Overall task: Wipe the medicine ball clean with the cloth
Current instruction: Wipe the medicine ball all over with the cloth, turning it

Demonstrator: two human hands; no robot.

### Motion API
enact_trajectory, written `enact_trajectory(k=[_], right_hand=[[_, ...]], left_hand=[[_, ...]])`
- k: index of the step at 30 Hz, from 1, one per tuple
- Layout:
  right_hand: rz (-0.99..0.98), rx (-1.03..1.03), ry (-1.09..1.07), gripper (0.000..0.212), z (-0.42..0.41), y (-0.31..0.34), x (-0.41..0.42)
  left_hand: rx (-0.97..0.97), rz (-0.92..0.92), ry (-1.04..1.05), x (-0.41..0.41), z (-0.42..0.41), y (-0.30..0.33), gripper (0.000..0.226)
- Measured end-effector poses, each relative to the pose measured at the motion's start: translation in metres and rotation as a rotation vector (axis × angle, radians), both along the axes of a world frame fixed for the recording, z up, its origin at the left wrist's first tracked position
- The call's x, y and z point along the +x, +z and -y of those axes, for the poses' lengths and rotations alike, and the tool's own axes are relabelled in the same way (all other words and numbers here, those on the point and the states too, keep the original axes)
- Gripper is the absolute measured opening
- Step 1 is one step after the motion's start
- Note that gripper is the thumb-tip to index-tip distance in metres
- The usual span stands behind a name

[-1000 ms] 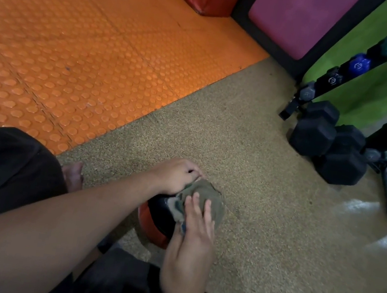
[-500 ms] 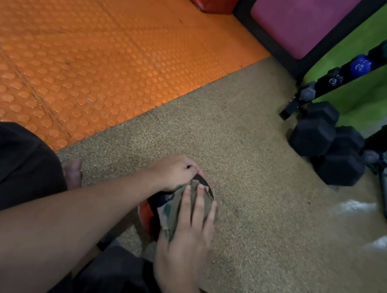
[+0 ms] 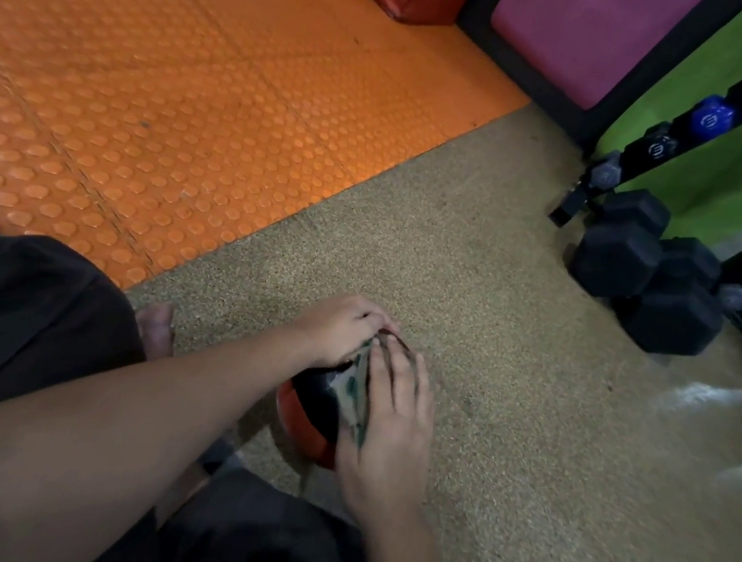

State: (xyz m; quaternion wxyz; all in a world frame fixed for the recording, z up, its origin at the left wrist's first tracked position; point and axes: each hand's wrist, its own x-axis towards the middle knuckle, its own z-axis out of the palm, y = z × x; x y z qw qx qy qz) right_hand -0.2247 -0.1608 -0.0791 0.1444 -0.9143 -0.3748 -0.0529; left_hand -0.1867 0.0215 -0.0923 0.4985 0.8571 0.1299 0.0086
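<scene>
Weight likely kept the medicine ball (image 3: 310, 405) put; left hand (image 3: 336, 331) steadied it, fingers curled, while right hand (image 3: 390, 424) pressed the soft cloth (image 3: 354, 387) with flat fingers.

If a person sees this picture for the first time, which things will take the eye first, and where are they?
Low in the middle, two hands work on a black and red medicine ball on the speckled floor: the right hand presses a cloth flat onto it, and the left hand holds its far side. The bright orange studded mat fills the upper left. Black dumbbells lie at the right, beside a rack.
</scene>
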Motion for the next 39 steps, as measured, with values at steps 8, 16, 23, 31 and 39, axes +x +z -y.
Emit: enact_trajectory(k=[8, 16, 23, 31, 39], right_hand=[[-0.178, 0.291, -0.509, 0.063, -0.024, -0.002, 0.007], [-0.208, 0.297, -0.199, 0.058, -0.002, -0.001, 0.047], [0.009, 0.159, -0.316, 0.064, -0.017, -0.010, -0.022], [-0.564, 0.624, -0.573, 0.051, 0.000, -0.009, 0.032], [-0.072, 0.030, 0.025, 0.069, 0.012, -0.004, -0.014]], left_hand=[[0.136, -0.011, 0.086, 0.004, 0.016, 0.001, 0.053], [0.170, -0.031, 0.168, 0.004, 0.017, -0.002, 0.050], [0.116, -0.053, 0.100, 0.003, 0.011, -0.001, 0.046], [0.164, -0.043, 0.106, 0.001, 0.019, 0.005, 0.054], [0.038, -0.027, 0.084, 0.002, -0.001, -0.006, 0.040]])
